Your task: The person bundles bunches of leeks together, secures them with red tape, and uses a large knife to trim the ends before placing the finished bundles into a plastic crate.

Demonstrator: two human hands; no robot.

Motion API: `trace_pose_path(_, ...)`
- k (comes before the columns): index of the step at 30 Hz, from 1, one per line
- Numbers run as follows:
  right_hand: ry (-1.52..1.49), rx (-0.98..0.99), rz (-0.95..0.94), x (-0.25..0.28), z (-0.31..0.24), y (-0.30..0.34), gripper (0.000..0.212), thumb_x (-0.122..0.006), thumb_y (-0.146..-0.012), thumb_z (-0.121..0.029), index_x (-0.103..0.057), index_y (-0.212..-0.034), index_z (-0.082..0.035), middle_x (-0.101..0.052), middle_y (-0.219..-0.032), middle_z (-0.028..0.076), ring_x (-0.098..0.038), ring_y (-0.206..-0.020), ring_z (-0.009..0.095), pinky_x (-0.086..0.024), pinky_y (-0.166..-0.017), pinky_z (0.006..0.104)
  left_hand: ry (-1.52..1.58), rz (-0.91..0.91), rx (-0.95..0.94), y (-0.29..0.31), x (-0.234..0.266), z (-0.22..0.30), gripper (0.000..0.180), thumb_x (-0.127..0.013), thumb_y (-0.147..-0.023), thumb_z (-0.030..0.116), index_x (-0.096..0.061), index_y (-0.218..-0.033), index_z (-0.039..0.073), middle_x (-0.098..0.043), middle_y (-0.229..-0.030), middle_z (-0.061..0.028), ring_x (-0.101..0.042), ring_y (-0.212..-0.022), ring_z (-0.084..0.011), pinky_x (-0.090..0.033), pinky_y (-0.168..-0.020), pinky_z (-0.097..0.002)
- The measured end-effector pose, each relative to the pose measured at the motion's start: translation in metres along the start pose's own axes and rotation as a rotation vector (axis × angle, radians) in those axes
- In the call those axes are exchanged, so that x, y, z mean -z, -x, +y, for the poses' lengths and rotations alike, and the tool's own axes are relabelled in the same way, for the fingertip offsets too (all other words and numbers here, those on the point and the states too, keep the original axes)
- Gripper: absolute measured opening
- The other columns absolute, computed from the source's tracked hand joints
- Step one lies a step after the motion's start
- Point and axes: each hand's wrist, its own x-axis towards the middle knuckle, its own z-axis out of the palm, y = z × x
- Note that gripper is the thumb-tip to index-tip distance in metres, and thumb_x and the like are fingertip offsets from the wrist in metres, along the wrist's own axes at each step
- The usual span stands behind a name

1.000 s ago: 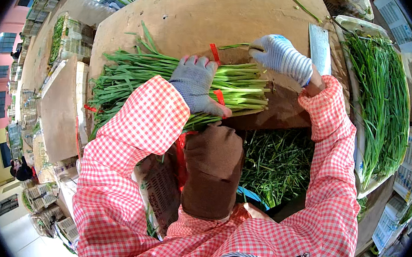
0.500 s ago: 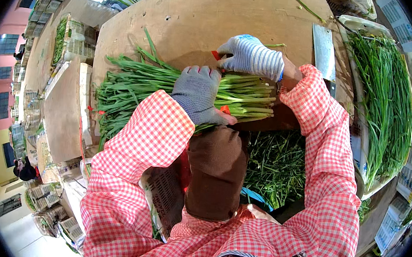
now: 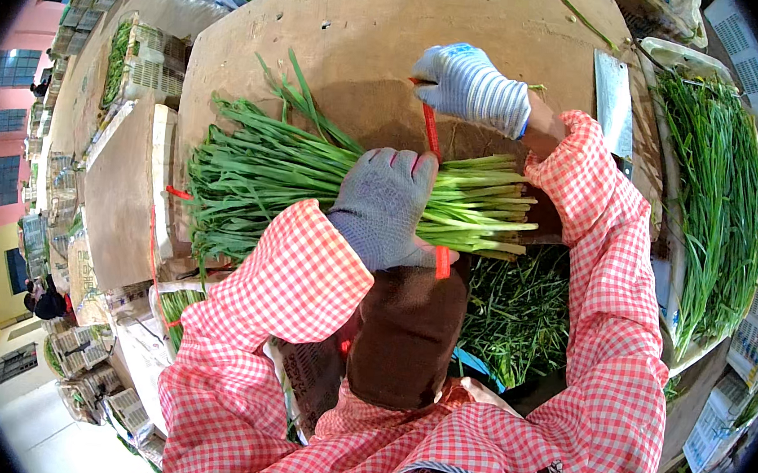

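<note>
A bunch of garlic chives (image 3: 277, 169) lies across the wooden board, leaves to the left and pale cut stems to the right. My left hand (image 3: 382, 205), in a grey glove, is closed over the bunch and presses it down, thumb toward me. My right hand (image 3: 471, 90), in a striped white and blue glove, is closed above the far side of the bunch. It pinches a red tie strip (image 3: 431, 131), stretched taut down to the bunch. The strip's other end sticks out by my left thumb; its run underneath is hidden.
A cleaver (image 3: 614, 104) lies at the board's (image 3: 369, 46) right. Beyond it stands a long crate of chives (image 3: 710, 211). Loose green trimmings (image 3: 517, 312) fill a tub below the board's near edge. More crates (image 3: 155, 64) stand at the left.
My right hand has lifted away from the bunch, drawing the red tie strip up taut. My left hand keeps its hold, and the strip's near end now stands up by its thumb.
</note>
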Motion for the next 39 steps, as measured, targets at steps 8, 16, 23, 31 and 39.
trace_pose_path(8,-0.055,0.097,0.152,0.049,-0.035,0.032,0.021,-0.064,-0.074,-0.024,-0.064,-0.080,-0.004,-0.061,-0.074,0.015,-0.061,-0.070,0.034,-0.049,-0.063,0.0393,0.017,-0.004,0.166,0.002,0.000,-0.006,0.121,-0.069,-0.048,0.073,-0.031,-0.129,-0.009,-0.056,-0.107,-0.0209,-0.054,-0.102,-0.0315,-0.040,-0.093,-0.0403)
trace_pose_path(16,-0.165,0.179,0.102,0.045,-0.100,0.068,0.013,-0.064,-0.075,-0.015,-0.062,-0.077,-0.002,-0.061,-0.076,0.015,-0.059,-0.071,0.034,-0.048,-0.062,0.0387,0.516,0.140,0.132,-0.008,-0.033,-0.028,0.102,-0.077,-0.047,0.058,-0.040,-0.128,0.009,-0.056,-0.112,-0.0142,-0.055,-0.103,-0.0326,-0.043,-0.090,-0.0420)
trace_pose_path(23,-0.402,-0.032,0.176,0.041,-0.080,0.129,0.020,-0.067,-0.074,-0.010,-0.064,-0.092,-0.001,-0.062,-0.082,0.013,-0.062,-0.076,0.025,-0.049,-0.071,0.0315,0.056,0.009,0.119,-0.006,-0.015,-0.010,0.094,-0.066,-0.062,0.064,-0.037,-0.135,0.013,-0.054,-0.117,-0.0128,-0.053,-0.106,-0.0334,-0.040,-0.090,-0.0444)
trace_pose_path(31,-0.209,-0.011,0.050,0.044,-0.104,0.135,0.026,-0.062,-0.076,-0.027,-0.063,-0.091,-0.006,-0.062,-0.082,0.018,-0.060,-0.079,0.038,-0.049,-0.068,0.0438,-0.037,0.024,0.104,-0.005,-0.022,-0.015,0.097,-0.065,-0.064,0.061,-0.030,-0.139,0.011,-0.054,-0.114,-0.0140,-0.054,-0.103,-0.0333,-0.042,-0.087,-0.0442)
trace_pose_path(39,-0.235,0.048,0.206,0.039,-0.099,0.102,0.017,-0.060,-0.078,-0.020,-0.063,-0.085,-0.005,-0.061,-0.077,0.016,-0.059,-0.070,0.036,-0.048,-0.062,0.0405,0.026,-0.149,0.184,-0.011,-0.002,0.005,0.106,-0.068,-0.055,0.069,-0.033,-0.136,0.010,-0.054,-0.117,-0.0138,-0.053,-0.108,-0.0296,-0.040,-0.092,-0.0414)
